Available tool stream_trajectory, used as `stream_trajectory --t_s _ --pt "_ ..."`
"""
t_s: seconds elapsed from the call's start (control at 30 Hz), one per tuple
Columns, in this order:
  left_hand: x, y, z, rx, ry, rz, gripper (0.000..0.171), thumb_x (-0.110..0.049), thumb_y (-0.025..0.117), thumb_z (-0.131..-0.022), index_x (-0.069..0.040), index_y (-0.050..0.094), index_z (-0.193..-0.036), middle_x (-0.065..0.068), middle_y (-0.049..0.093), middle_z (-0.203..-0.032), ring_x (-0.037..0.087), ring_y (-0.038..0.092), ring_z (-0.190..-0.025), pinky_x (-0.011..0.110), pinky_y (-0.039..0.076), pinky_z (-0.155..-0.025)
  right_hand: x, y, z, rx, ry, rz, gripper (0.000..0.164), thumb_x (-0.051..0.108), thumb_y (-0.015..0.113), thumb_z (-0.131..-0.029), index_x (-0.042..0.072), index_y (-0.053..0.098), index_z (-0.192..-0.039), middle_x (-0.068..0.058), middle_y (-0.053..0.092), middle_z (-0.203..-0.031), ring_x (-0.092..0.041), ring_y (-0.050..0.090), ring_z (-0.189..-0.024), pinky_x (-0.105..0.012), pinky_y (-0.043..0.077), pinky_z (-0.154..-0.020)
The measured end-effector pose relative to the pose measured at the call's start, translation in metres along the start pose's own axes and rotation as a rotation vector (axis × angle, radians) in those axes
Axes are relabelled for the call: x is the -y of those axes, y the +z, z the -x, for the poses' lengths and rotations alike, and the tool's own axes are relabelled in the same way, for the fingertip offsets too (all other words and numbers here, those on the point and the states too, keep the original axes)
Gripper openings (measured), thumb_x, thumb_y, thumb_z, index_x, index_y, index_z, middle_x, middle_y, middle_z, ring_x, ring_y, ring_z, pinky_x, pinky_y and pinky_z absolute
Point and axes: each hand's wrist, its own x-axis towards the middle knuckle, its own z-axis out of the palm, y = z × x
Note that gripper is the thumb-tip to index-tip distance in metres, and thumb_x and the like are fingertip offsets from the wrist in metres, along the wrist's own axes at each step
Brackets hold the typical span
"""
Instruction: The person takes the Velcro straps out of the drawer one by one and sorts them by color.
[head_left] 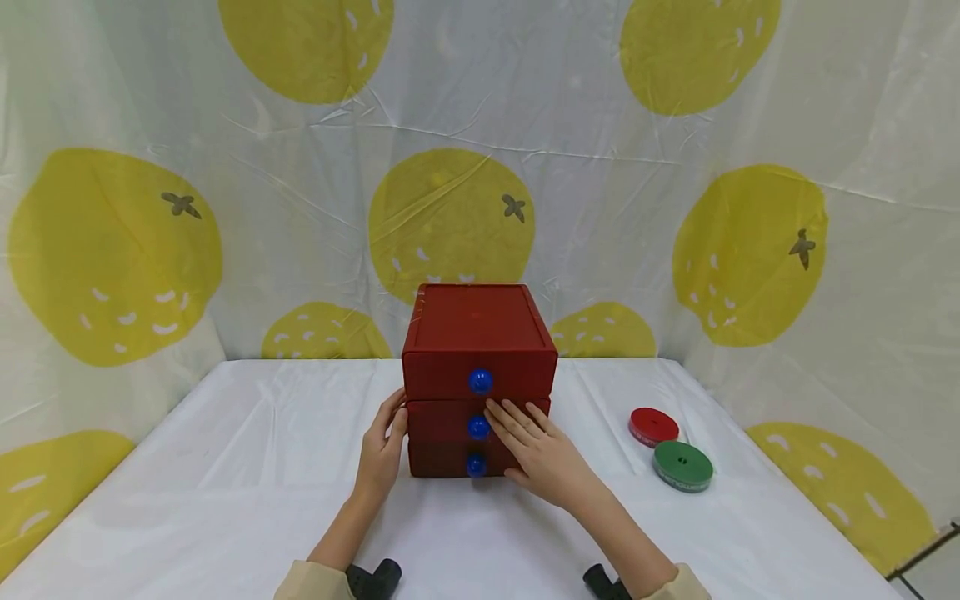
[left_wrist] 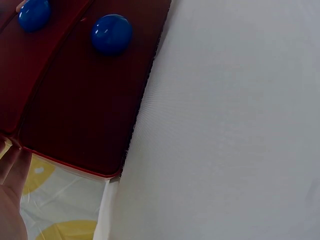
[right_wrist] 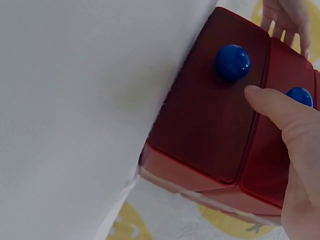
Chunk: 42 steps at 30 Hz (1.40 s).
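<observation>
A dark red drawer box (head_left: 480, 321) stands upright on the table, its three fronts stacked, each with a round blue knob (head_left: 481, 381). My left hand (head_left: 381, 450) rests against the box's left side near the middle drawer, fingers fairly straight. On the front, my right hand (head_left: 543, 454) lies with extended fingers across the right half of the middle drawer (right_wrist: 270, 145), fingertips beside the middle knob (head_left: 478, 427). The right thumb (right_wrist: 267, 100) points along the seam above the bottom drawer (left_wrist: 90, 100). All the drawers look closed.
To the right of the box lie a red roll of ribbon or tape (head_left: 653, 426) and a green roll (head_left: 682, 466), touching or nearly so. A white cloth (head_left: 262, 433) covers the table. Behind and at the sides hangs a curtain (head_left: 585, 225) with yellow fruit prints.
</observation>
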Motion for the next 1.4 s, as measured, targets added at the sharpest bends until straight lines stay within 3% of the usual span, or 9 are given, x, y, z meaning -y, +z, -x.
stream_trajectory --t_s 0.3,0.6,0.87,1.03,1.13,1.27,1.4 --pt "0.005 0.0 0.001 -0.024 -0.027 -0.054 0.038 -0.03 0.043 -0.096 -0.021 0.044 -0.133 -0.001 0.052 -0.131 0.009 0.05 -0.114 0.018 0.048 -0.083 0.004 0.002 0.001 0.042 0.001 0.037 0.08 0.047 0.064 -0.079 0.011 0.03 -0.142 -0.003 0.024 -0.151 -0.022 0.022 -0.139 -0.041 0.021 -0.112" --pt "0.006 0.0 0.003 -0.021 -0.024 -0.015 0.037 -0.027 0.047 -0.095 -0.022 0.046 -0.131 -0.001 0.054 -0.13 -0.004 0.048 -0.109 0.016 0.047 -0.081 0.007 0.008 0.004 -0.05 0.022 0.065 0.081 0.046 0.067 -0.076 0.013 0.033 -0.141 0.0 0.027 -0.15 -0.019 0.024 -0.137 -0.037 0.02 -0.112" --pt "0.004 0.0 0.001 -0.005 -0.024 -0.037 0.039 -0.03 0.046 -0.095 -0.022 0.044 -0.133 -0.002 0.051 -0.133 0.012 0.049 -0.117 0.015 0.046 -0.082 0.006 0.006 0.003 -0.073 0.029 0.088 0.077 0.044 0.066 -0.078 0.015 0.033 -0.141 0.001 0.028 -0.149 -0.018 0.026 -0.137 -0.037 0.022 -0.111" --pt "0.003 0.0 -0.001 0.009 -0.044 -0.027 0.039 -0.027 0.047 -0.095 -0.022 0.043 -0.133 -0.001 0.05 -0.134 0.013 0.048 -0.119 0.013 0.045 -0.083 0.005 0.004 0.002 -0.066 0.034 0.044 0.074 0.04 0.066 -0.079 0.015 0.034 -0.141 0.0 0.029 -0.149 -0.019 0.026 -0.137 -0.038 0.023 -0.111" --pt "-0.001 -0.001 -0.002 0.021 -0.062 -0.013 0.04 -0.024 0.048 -0.095 -0.02 0.043 -0.134 0.002 0.05 -0.134 0.014 0.048 -0.119 0.011 0.044 -0.083 0.005 0.002 0.002 -0.061 0.039 0.02 0.073 0.039 0.065 -0.08 0.015 0.034 -0.141 0.0 0.029 -0.149 -0.02 0.027 -0.137 -0.039 0.023 -0.111" --pt "-0.019 -0.003 0.002 0.028 -0.063 -0.028 0.04 -0.019 0.048 -0.095 -0.014 0.042 -0.134 0.007 0.05 -0.133 0.016 0.049 -0.118 0.011 0.045 -0.082 0.007 -0.002 0.0 -0.079 0.046 -0.001 0.069 0.037 0.065 -0.08 0.015 0.037 -0.14 0.0 0.033 -0.147 -0.02 0.03 -0.135 -0.04 0.027 -0.11" --pt "-0.03 -0.003 0.006 0.023 -0.056 -0.049 0.039 -0.018 0.047 -0.095 -0.011 0.043 -0.134 0.008 0.051 -0.133 0.001 0.048 -0.111 0.011 0.045 -0.082 0.01 -0.006 -0.004 -0.155 0.052 -0.018 0.059 0.034 0.064 -0.082 0.015 0.045 -0.134 0.0 0.041 -0.141 -0.02 0.038 -0.129 -0.039 0.032 -0.107"
